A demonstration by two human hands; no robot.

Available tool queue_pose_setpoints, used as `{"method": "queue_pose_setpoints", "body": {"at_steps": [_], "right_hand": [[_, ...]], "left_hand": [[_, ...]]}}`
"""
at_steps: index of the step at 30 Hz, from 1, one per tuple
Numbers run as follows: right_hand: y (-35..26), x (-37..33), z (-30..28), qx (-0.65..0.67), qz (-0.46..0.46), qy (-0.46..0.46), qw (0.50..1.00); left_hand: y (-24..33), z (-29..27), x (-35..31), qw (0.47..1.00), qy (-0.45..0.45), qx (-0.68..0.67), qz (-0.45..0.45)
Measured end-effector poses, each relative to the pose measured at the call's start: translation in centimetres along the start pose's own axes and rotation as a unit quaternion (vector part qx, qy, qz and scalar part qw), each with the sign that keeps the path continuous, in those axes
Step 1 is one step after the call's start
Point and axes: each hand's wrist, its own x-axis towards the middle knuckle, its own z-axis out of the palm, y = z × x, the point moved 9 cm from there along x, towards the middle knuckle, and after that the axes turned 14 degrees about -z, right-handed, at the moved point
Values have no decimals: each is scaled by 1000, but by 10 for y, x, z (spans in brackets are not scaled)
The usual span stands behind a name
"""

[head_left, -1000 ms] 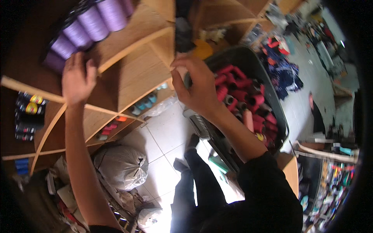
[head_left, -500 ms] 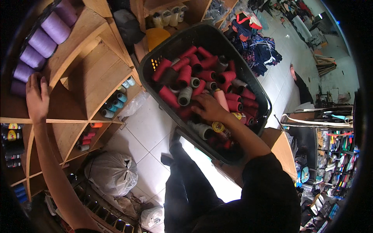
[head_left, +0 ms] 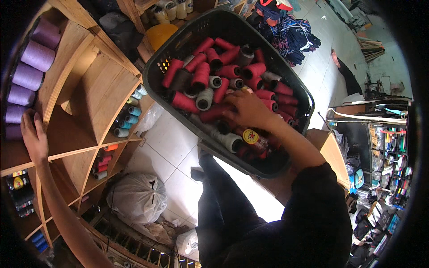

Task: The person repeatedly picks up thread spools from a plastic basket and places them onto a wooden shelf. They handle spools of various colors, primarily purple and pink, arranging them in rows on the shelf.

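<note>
A dark plastic basket (head_left: pixel 166 49) full of red, grey and dark thread spools (head_left: pixel 203 73) rests in front of me on a wooden counter. My right hand (head_left: pixel 248 109) is down among the spools at the basket's middle, fingers curled over a dark red spool; whether it grips one I cannot tell. My left hand (head_left: pixel 33 136) lies flat on a wooden shelf (head_left: pixel 96 96), just below a row of purple thread cones (head_left: pixel 27 76). It holds nothing.
The shelf's lower cubbies hold teal spools (head_left: pixel 127 114), red and orange spools (head_left: pixel 103 158) and dark ones (head_left: pixel 18 190). A tied white sack (head_left: pixel 136 196) lies on the tiled floor. Folded cloth (head_left: pixel 290 31) is piled beyond the basket, packed racks stand at right.
My right hand dropped from the shelf edge into the basket and now digs deeper among the spools. My left hand slid down the shelf below the purple cones. My view swung toward the basket.
</note>
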Motion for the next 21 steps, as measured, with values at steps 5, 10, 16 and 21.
{"method": "queue_pose_setpoints", "body": {"at_steps": [5, 10, 16, 21], "right_hand": [[66, 53, -43, 23, 78, 12, 997], [165, 143, -85, -95, 154, 99, 978], [232, 188, -18, -86, 208, 48, 973], [241, 188, 35, -201, 158, -60, 965]], "left_hand": [[-3, -6, -5, 998, 51, 24, 29], [-10, -1, -2, 999, 25, 33, -26], [-12, -6, -5, 996, 38, 75, -16], [-15, -7, -8, 997, 43, 64, -25]]}}
